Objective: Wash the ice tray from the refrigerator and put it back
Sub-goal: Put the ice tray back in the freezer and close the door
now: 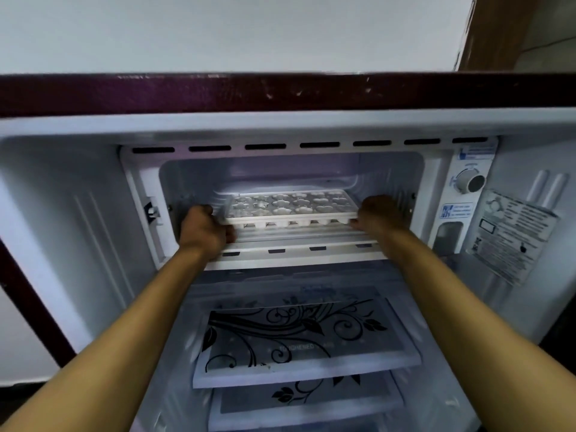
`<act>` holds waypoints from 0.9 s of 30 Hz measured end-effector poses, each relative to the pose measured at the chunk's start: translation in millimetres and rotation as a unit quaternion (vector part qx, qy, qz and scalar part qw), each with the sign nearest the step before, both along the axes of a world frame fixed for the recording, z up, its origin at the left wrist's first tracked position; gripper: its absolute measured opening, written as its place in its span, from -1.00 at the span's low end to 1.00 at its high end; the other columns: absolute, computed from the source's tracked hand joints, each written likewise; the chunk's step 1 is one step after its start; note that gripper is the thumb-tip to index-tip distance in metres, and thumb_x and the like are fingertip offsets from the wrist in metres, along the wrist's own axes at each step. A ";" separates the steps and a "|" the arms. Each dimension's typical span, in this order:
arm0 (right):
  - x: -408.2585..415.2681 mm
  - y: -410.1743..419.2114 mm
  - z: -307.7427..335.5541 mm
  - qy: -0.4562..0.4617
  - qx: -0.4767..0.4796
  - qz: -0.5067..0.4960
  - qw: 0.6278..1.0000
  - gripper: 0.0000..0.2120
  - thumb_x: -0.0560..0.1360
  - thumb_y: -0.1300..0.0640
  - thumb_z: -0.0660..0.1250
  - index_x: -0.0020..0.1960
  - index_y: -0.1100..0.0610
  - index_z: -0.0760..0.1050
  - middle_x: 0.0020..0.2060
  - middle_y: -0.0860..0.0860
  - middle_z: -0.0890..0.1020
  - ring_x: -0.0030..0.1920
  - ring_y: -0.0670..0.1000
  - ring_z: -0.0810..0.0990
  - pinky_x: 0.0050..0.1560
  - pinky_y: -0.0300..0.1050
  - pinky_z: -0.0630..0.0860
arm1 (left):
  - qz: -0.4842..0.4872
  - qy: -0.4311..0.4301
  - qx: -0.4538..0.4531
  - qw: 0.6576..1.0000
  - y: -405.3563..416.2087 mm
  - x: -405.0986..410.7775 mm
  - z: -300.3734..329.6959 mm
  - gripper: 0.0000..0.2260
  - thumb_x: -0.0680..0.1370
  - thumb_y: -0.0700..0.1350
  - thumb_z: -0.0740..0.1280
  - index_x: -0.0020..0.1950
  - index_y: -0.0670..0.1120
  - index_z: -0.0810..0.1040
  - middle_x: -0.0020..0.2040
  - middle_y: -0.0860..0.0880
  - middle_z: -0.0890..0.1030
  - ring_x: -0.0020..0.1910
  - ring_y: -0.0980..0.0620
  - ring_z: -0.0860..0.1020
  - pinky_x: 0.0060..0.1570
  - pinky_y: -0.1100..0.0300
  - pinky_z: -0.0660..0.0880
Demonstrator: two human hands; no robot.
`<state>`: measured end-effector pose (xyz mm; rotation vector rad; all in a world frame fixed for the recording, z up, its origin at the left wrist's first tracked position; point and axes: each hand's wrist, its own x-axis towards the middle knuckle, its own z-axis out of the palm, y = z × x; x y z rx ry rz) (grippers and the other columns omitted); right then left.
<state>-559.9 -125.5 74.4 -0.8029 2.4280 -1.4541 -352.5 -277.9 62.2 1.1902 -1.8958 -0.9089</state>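
Pale wall (218,29) fills the far background above the dark maroon top edge of the open refrigerator (280,92), and a brown wooden frame (486,32) shows at the far right corner. At the far left, the white inner side wall (78,219) of the cabinet curves back toward the freezer compartment (280,173). My left hand (204,227) reaches into that compartment with its fingers curled round the left end of the ice tray (290,205), gripping it at the near left corner. That white tray has shaped cells on top, and it sits level just above the ribbed freezer floor (299,233), near the front of the opening; I cannot tell whether it touches the floor. My right hand (378,213) is at the tray's right end, its fingers curled down against the near right corner, holding that side. Below my forearms, a glass shelf (299,338) printed with black floral scrolls lies in the main compartment, with another shelf (305,400) under it. Further right, a round thermostat dial (469,182) sits beside the freezer opening, and a printed label (511,235) is stuck to the right inner wall.
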 end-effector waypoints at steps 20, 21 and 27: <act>204.5 242.9 15.5 0.038 0.127 0.062 0.989 -0.51 0.55 0.37 0.08 0.48 0.25 0.20 0.45 0.15 0.31 0.44 0.12 0.29 0.40 -0.13 0.20 | -0.106 -0.094 0.019 0.990 251.3 129.6 22.4 -0.47 0.60 -0.22 0.21 0.52 -0.22 0.10 0.52 -0.19 0.16 0.51 -0.14 0.14 0.46 -0.02 0.15; 214.4 260.8 14.9 0.035 0.127 0.056 0.990 -0.51 0.55 0.37 0.08 0.48 0.24 0.20 0.45 0.14 0.31 0.43 0.11 0.30 0.39 -0.14 0.20 | -0.113 -0.092 0.025 0.989 265.5 137.8 23.4 -0.48 0.60 -0.21 0.21 0.52 -0.22 0.11 0.52 -0.19 0.17 0.50 -0.15 0.16 0.45 -0.04 0.17; 254.8 344.4 5.3 0.024 0.109 0.009 0.994 -0.52 0.55 0.33 0.08 0.46 0.15 0.26 0.42 0.08 0.36 0.39 0.09 0.35 0.35 -0.11 0.29 | -0.187 -0.112 0.041 0.975 340.0 158.7 19.0 -0.53 0.61 -0.16 0.21 0.50 -0.18 0.19 0.49 -0.18 0.26 0.47 -0.16 0.23 0.41 -0.10 0.24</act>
